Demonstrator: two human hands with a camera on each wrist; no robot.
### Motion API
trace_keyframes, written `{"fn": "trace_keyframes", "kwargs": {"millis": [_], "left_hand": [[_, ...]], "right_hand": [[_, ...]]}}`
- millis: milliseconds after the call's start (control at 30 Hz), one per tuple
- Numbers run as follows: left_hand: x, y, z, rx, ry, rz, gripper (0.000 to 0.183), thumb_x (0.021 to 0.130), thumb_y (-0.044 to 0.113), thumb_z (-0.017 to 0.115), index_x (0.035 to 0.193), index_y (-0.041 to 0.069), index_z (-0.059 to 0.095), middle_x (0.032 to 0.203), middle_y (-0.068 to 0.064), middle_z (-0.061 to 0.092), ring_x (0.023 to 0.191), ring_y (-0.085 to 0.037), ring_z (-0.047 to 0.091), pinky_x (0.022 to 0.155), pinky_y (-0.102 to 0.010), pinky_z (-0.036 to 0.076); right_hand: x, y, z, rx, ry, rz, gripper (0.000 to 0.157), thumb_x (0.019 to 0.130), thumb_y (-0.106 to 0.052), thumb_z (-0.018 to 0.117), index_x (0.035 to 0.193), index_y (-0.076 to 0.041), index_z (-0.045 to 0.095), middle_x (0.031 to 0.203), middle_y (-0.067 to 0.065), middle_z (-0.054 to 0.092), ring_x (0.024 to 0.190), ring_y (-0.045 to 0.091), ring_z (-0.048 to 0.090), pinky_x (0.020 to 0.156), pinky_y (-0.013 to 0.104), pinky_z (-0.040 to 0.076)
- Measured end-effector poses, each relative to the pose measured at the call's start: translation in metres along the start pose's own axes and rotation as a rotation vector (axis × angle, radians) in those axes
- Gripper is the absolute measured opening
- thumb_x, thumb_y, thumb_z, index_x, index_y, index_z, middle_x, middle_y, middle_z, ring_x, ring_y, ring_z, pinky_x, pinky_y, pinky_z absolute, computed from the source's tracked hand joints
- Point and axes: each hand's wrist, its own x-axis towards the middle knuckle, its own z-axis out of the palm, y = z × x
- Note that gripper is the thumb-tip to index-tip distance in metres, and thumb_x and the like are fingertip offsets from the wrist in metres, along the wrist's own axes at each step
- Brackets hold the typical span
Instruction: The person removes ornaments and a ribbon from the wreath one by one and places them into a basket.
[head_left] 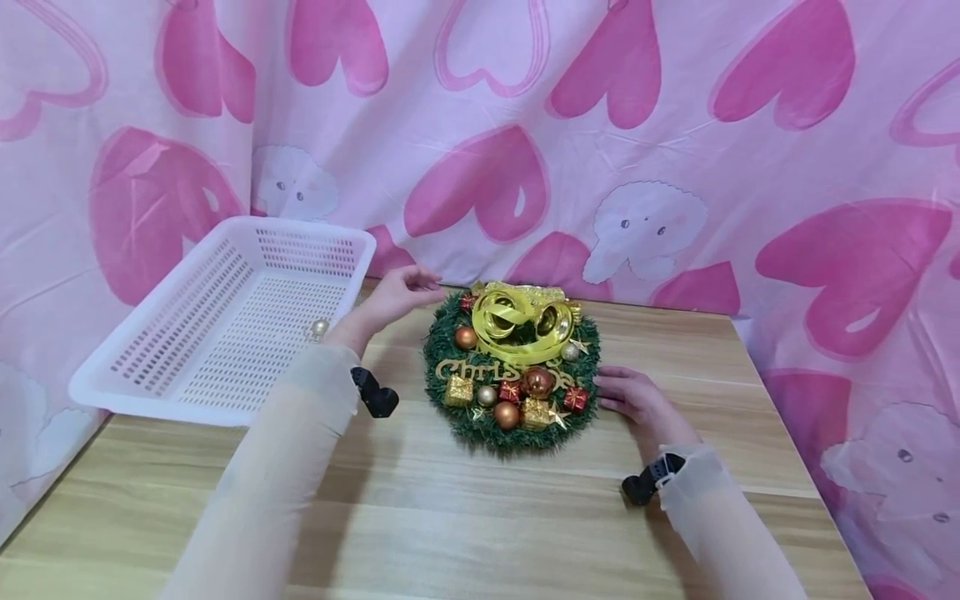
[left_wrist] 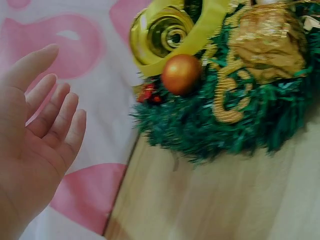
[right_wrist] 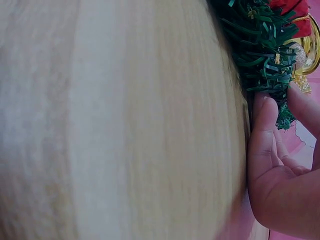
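A green tinsel Christmas wreath (head_left: 480, 429) lies on the table, dressed with baubles, small gift boxes, stars and gold lettering. Coils of yellow ribbon (head_left: 483, 333) and gold bells (head_left: 555, 320) sit on its upper part. My left hand (head_left: 399, 296) is held off the wreath's upper left side, its fingers loosely bent around nothing; the left wrist view shows a gap between this hand (left_wrist: 45, 125) and the tinsel. At the wreath's right edge, my right hand (head_left: 636, 396) takes the green rim between thumb and fingers, low by the tabletop.
A white perforated plastic basket (head_left: 168, 408) stands on the left, with a small gold bauble (head_left: 319, 327) in it behind my left forearm. A pink curtain (head_left: 480, 108) printed with hearts hangs along the table's back. The wooden table (head_left: 465, 517) ends at a right-hand edge.
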Motion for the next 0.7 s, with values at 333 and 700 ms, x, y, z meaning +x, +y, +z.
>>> {"fn": "trace_keyframes", "kwargs": {"millis": [333,700], "left_hand": [[0.005,-0.024,0.029,-0.037,-0.053,-0.014,0.049,0.084,0.017,0.068,0.125,-0.002,0.051,0.124,-0.020,0.056,0.109,-0.030,0.054,0.097,-0.041,0.045],[0.005,-0.040,0.049,0.003,-0.081,-0.036,0.048,0.081,0.019,0.072,0.122,0.002,0.055,0.126,-0.016,0.056,0.103,-0.028,0.057,0.092,-0.038,0.048]], "right_hand": [[0.002,0.003,-0.001,0.025,-0.002,-0.009,0.055,0.089,-0.005,0.059,0.137,0.007,0.034,0.094,-0.006,0.058,0.081,0.006,0.061,0.078,0.021,0.053],[0.004,0.004,0.000,0.010,0.019,-0.010,0.059,0.088,-0.010,0.063,0.137,0.006,0.034,0.090,-0.007,0.059,0.079,0.005,0.061,0.077,0.020,0.053]]}}
